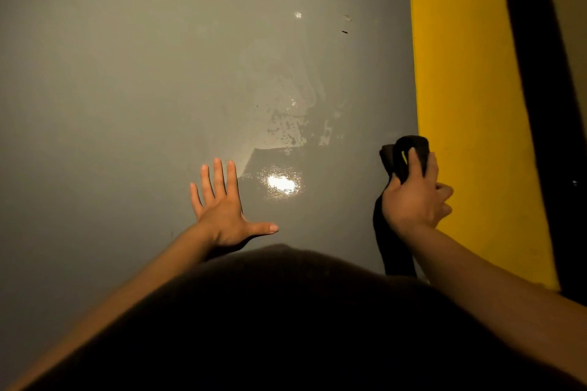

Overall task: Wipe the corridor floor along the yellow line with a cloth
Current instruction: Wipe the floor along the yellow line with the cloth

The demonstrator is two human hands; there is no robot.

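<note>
The grey corridor floor (127,73) fills most of the view, dim except for a bright glare spot just beyond the left thumb tip. Ahead of the left fingertips and toward the right lies a wet, streaked patch (286,130) with beaded droplets, fading into faint smears farther up. The yellow line (460,73) runs as a broad band along the floor's right side, directly beside the right knuckles, and a dark strip (533,73) borders its outer edge.

The left hand (222,216) lies flat on the floor, fingers (219,174) straight and spread, thumb out to the side, holding nothing; it looks like a brace for body weight. The right hand (413,200) has its fingers curled round a dark cloth (403,152): a bunched end sticks out past the fingertips, and a long tail hangs back below the wrist toward the person's body. Whether the bunched end touches the floor I cannot tell.

As for what could go wrong, the cloth is wadded, not spread, so a stroke would likely contact only a narrow track and leave streaks like those already ahead of the fingers. The trailing tail could drag moisture over floor behind the hand or get pinned under a knee. The bracing palm sits just beside the shiny wet area; if it slides forward onto that film it could slip. Low light may also hide missed spots next to the yellow edge.
</note>
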